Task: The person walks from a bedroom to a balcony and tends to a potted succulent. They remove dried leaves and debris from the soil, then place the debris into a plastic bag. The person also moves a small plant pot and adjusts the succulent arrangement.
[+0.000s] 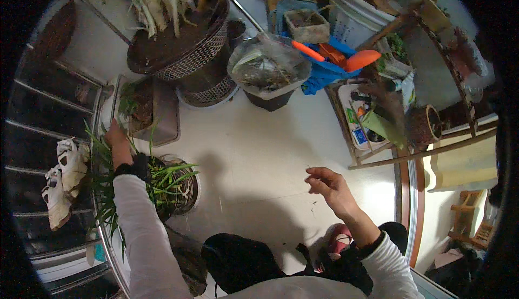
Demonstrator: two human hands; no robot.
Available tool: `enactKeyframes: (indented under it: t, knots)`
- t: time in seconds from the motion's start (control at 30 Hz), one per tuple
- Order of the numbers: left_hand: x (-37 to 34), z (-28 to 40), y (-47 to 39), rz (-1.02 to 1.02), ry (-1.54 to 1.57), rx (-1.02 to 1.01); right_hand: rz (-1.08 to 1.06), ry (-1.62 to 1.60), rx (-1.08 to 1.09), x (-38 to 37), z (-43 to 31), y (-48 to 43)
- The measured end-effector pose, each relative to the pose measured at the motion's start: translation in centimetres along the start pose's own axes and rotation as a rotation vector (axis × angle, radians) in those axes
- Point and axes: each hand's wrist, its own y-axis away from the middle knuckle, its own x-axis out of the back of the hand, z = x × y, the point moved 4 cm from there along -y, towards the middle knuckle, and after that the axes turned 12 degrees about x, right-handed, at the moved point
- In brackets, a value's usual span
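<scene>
My left hand (116, 136) reaches to the far left, among the long green leaves of a potted plant (170, 181) beside the metal railing. Its fingers are small and partly lost among the leaves, so their grip does not show. To the right, my right hand (326, 183) hangs over the pale floor with thumb and fingertips drawn near each other; a thin wisp shows at the fingertips, too small to tell if it is held. A rectangular planter (166, 116) with soil and a small green plant stands just beyond my left hand.
A large woven-pattern pot (194, 55), a bag-lined bin (269, 70) and orange-handled tools (363, 60) on a blue bag (314, 82) line the back. A wooden stand with a tray (352, 114) is at right. White shoes (61, 185) rest at the left railing.
</scene>
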Motion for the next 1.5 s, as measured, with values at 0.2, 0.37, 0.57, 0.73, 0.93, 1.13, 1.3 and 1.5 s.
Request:
enactKeyframes:
  t: [0.2, 0.37, 0.57, 0.73, 0.93, 1.13, 1.3, 1.5]
  knots:
    - [-4.2, 0.7, 12.6, -0.042, 0.648, -0.093, -0.061, -0.158, 0.079, -0.3, -0.4, -1.0]
    - [-16.8, -1.7, 29.1, -0.340, 0.133, -0.489, -0.180, -0.217, 0.128, -0.4, -1.7, -0.8]
    - [-31.4, -5.5, 39.5, -0.676, 0.019, 0.494, -0.171, -0.286, 0.165, 1.6, -3.2, 0.8]
    - [-34.9, -5.0, 40.0, -0.581, 0.195, 0.468, -0.137, -0.297, 0.203, 4.3, -4.0, 2.0]
    - [-32.2, -7.7, 42.1, -0.508, 0.324, 0.573, -0.072, -0.322, 0.213, 6.6, -4.6, 1.8]
    - [-25.7, -10.2, 44.5, -0.606, 0.214, 0.539, -0.098, -0.357, 0.220, 5.6, -5.0, 1.0]
    - [-20.2, -6.7, 40.4, -0.145, -0.220, -0.102, -0.100, -0.341, 0.187, 4.9, -4.9, 0.0]
    - [-21.7, 0.5, 36.6, -0.152, -0.076, -0.484, -0.074, -0.317, 0.168, 4.6, -4.4, -0.6]
